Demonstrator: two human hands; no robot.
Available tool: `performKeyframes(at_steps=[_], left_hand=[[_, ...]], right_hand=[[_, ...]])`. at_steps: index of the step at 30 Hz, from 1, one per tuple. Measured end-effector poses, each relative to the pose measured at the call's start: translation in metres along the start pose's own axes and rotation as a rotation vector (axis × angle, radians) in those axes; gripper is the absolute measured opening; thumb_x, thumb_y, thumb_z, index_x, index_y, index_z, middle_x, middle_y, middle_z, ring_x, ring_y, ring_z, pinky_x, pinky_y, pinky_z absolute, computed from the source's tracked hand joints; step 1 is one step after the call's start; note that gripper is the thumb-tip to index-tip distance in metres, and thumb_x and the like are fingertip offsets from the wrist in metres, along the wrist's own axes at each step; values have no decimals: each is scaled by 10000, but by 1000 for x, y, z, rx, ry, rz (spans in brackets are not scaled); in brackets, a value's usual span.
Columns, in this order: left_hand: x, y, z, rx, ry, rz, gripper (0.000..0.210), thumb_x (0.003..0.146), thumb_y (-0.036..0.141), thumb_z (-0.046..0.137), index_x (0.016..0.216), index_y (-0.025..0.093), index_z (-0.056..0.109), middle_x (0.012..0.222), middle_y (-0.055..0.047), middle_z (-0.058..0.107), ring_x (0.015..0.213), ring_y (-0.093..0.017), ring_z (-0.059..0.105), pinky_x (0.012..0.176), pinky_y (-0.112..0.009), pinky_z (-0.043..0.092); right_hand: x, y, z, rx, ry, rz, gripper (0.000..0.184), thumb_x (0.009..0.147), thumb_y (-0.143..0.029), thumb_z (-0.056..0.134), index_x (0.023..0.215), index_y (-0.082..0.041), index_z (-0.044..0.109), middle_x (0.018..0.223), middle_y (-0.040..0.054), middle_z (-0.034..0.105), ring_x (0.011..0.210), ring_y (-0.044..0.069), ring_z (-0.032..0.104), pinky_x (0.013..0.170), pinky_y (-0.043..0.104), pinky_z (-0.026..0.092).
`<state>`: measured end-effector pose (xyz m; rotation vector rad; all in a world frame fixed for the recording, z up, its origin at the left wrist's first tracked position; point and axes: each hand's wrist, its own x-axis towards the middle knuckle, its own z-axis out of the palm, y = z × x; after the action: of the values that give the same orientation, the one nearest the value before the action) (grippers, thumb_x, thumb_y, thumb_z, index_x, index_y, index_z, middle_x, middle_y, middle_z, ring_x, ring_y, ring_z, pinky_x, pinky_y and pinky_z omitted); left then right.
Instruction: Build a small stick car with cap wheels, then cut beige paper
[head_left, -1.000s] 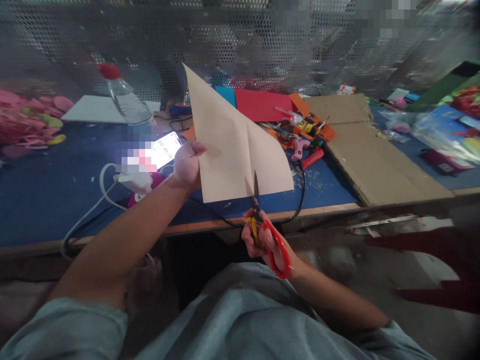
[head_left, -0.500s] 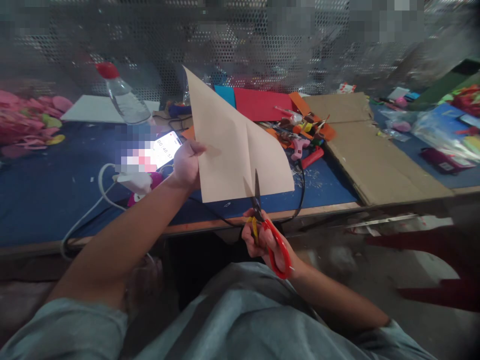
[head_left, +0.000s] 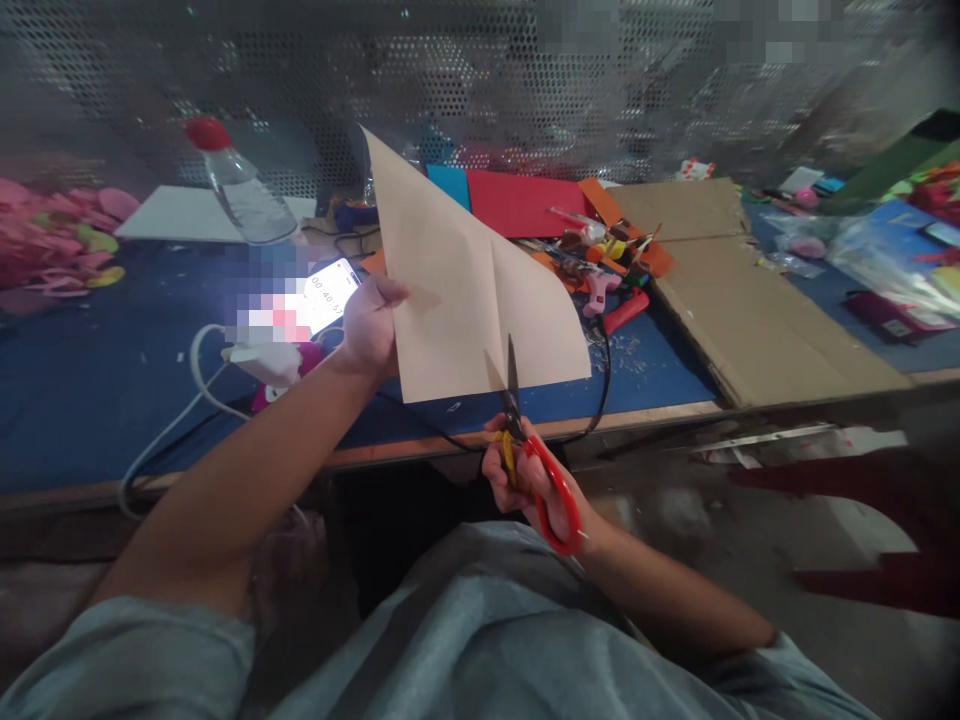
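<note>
A cream sheet of paper (head_left: 442, 300) with a crease down its middle and a curved right edge is held up over the front of the table. My left hand (head_left: 373, 320) pinches its left edge, thumb on the near face. Red-handled scissors (head_left: 553, 490) with a bit of yellow on the grip sit in my right hand (head_left: 517, 475), fingers wrapped round the handles. Their dark blades point upward and stand slightly apart at the paper's lower edge, overlapping it in view. Whether the paper lies between the blades I cannot tell.
A lit phone (head_left: 330, 295) showing a timer lies behind my left hand. A red-capped bottle (head_left: 251, 195) stands at back left. Beyond the paper are red sheets (head_left: 525, 205), a pink glue gun (head_left: 600, 290) and loose tools. Cardboard (head_left: 780, 310) lies at right; white cable (head_left: 199, 370) at left.
The view has shifted very slightly. Both hands, the paper and the scissors keep nearly the same positions, with the blades still slightly apart.
</note>
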<state>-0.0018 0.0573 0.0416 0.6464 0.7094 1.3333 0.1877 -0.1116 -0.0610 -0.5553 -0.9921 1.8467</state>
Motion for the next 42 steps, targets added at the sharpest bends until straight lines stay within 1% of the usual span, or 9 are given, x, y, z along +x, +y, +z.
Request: performKeyframes(at_steps=[3, 9, 15, 19, 25, 27, 33, 37, 42], left_hand=[[0, -1, 0, 2, -10, 9, 525, 879, 199, 419, 1312, 161, 712, 1048, -52, 823, 1324, -310, 707, 1105, -430, 593], [-3, -1, 4, -16, -20, 12, 544, 851, 188, 422, 1308, 140, 712, 1065, -58, 827, 1367, -310, 676, 1125, -422, 581], [-4, 0, 7, -12, -27, 13, 513, 864, 199, 411, 1268, 140, 722, 1031, -70, 826, 1325, -299, 704, 1109, -420, 592], [-4, 0, 6, 1, -13, 27, 515, 873, 192, 391, 1271, 166, 716, 1012, -52, 815, 1303, -291, 717, 1091, -433, 598], [-4, -1, 7, -35, -14, 38, 544, 805, 166, 415, 1267, 148, 701, 1029, -56, 817, 1329, -307, 698, 1089, -444, 601], [-4, -1, 5, -50, -19, 39, 551, 805, 160, 407, 1274, 149, 696, 1023, -53, 818, 1339, -301, 692, 1099, -441, 594], [1, -2, -3, -56, -108, -12, 517, 835, 177, 410, 1256, 154, 710, 1043, -57, 825, 1346, -314, 687, 1119, -455, 581], [2, -3, -5, -48, -57, 8, 545, 834, 186, 422, 1304, 162, 696, 1065, -46, 819, 1356, -307, 682, 1089, -443, 595], [1, -2, -1, -9, 7, 10, 539, 858, 200, 407, 1311, 161, 694, 1089, -38, 807, 1362, -309, 676, 1080, -450, 594]], right_hand=[[0, 0, 0, -14, 10, 7, 503, 1026, -653, 582, 1384, -312, 492, 885, -43, 456, 573, 79, 270, 539, 250, 210], [0, -1, 1, -12, 5, 6, 481, 1030, -638, 586, 1374, -313, 496, 879, -45, 457, 575, 77, 272, 534, 242, 211], [0, -1, 2, -8, 4, -3, 495, 1025, -641, 591, 1379, -308, 493, 883, -43, 461, 565, 74, 273, 528, 246, 214], [-1, -2, 3, -20, 15, 11, 492, 1023, -640, 596, 1371, -308, 495, 882, -44, 462, 569, 76, 290, 532, 246, 222], [0, -4, 4, -26, 20, 24, 522, 1002, -668, 612, 1356, -306, 486, 871, -51, 456, 560, 74, 278, 528, 248, 208], [0, -4, 4, -20, 24, 28, 532, 993, -675, 621, 1348, -302, 486, 866, -52, 456, 554, 74, 272, 524, 251, 202], [1, -4, 5, -10, 32, 26, 519, 999, -658, 627, 1356, -308, 488, 873, -50, 462, 558, 74, 289, 526, 249, 210], [1, -3, 4, -12, 24, 20, 518, 1000, -670, 620, 1348, -309, 493, 871, -52, 460, 560, 71, 287, 525, 246, 199], [1, -4, 6, -20, 61, 42, 523, 994, -680, 631, 1327, -298, 501, 854, -53, 474, 558, 75, 300, 530, 251, 216]])
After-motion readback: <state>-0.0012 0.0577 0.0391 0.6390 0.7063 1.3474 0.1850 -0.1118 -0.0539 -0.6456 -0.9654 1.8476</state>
